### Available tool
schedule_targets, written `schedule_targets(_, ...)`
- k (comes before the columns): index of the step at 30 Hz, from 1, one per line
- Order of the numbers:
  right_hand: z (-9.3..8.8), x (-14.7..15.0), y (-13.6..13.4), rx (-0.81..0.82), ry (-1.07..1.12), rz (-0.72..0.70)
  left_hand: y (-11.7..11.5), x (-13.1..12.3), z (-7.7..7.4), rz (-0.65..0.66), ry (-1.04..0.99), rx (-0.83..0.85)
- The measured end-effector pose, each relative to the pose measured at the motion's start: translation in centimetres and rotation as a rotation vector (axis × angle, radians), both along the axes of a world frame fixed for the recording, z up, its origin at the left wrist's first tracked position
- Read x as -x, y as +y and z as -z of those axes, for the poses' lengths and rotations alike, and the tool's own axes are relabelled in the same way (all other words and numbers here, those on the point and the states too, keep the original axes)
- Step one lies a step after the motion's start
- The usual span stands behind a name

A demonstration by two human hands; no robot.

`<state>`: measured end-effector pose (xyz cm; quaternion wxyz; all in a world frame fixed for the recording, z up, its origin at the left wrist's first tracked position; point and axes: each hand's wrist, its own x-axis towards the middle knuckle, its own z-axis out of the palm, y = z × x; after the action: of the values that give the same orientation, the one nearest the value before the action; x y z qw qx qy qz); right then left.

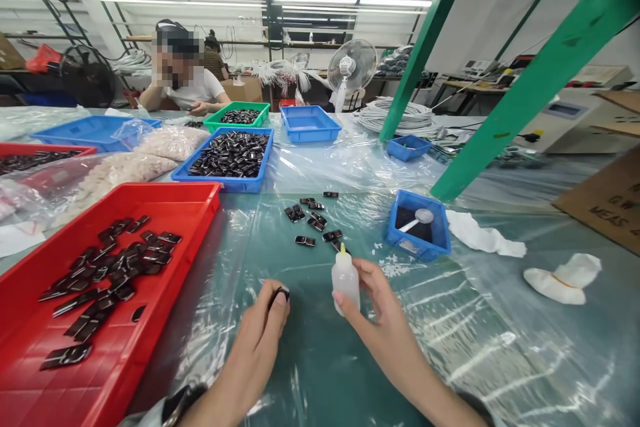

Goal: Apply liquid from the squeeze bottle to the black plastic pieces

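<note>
My left hand (259, 321) is closed round a small black plastic part (278, 296), mostly hidden by the fingers. In my right hand (383, 310) is a translucent white squeeze bottle (345, 282) with a yellowish tip, held upright between thumb and fingers. Just beyond the bottle, several loose black parts (317, 221) of the same look lie on the green work surface (320, 367). To the left of my hands, a red tray (165, 300) holds a scattered pile of black parts (120, 267).
A small blue bin (440, 240) with dark grains and a white spoon (419, 219) stands right. White flakes (393, 265) lie beside it. Blue tray (265, 167) of black parts is at back left. A green post (530, 87) slants on the right. A person (187, 73) sits across.
</note>
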<state>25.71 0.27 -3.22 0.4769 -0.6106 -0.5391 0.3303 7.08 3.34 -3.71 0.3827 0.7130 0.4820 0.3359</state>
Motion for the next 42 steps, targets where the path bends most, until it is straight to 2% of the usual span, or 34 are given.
schedule_targets(5, -0.3, 0.2, -0.4, 0.010, 0.052, -0.054, -0.3, 2.3, 0.7, -0.050, -0.034, 0.087)
schedule_targets(11, -0.8, -0.1, -0.5, 0.105, 0.097, -0.131, -0.3, 2.4, 0.7, -0.124, -0.035, 0.122)
schedule_targets(15, -1.6, 0.5, -1.3, 0.200, 0.198, -0.049, -0.3, 2.4, 0.2, -0.146, -0.041, 0.133)
schedule_targets(18, -2.1, 1.0, -1.9, 0.146, 0.207, 0.012, -0.4, 2.6, -0.2, -0.140, -0.070, 0.081)
schedule_targets(22, -2.1, 0.9, -2.1, 0.013, 0.100, 0.049, -0.7, 3.0, -0.1, -0.074, -0.138, -0.001)
schedule_targets(27, -1.8, 0.0, -1.8, -0.116, -0.014, -0.066, -1.3, 3.4, 0.4, -0.032, -0.158, -0.046)
schedule_targets(30, -1.7, -0.1, -1.8, -0.124, -0.013, -0.028, -1.4, 3.4, 0.4, -0.031, -0.129, -0.065)
schedule_targets(34, -1.5, 0.1, -1.9, -0.121, -0.066, -0.097, -1.5, 3.5, 0.4, -0.012, -0.101, -0.117)
schedule_targets(38, -1.4, 0.5, -2.2, -0.089, -0.037, -0.004, -1.5, 3.6, 0.5, 0.037, -0.081, -0.179)
schedule_targets(42, -1.9, 0.6, -2.5, -0.046, -0.049, 0.011, -1.6, 3.6, 0.5, 0.064, -0.037, -0.270)
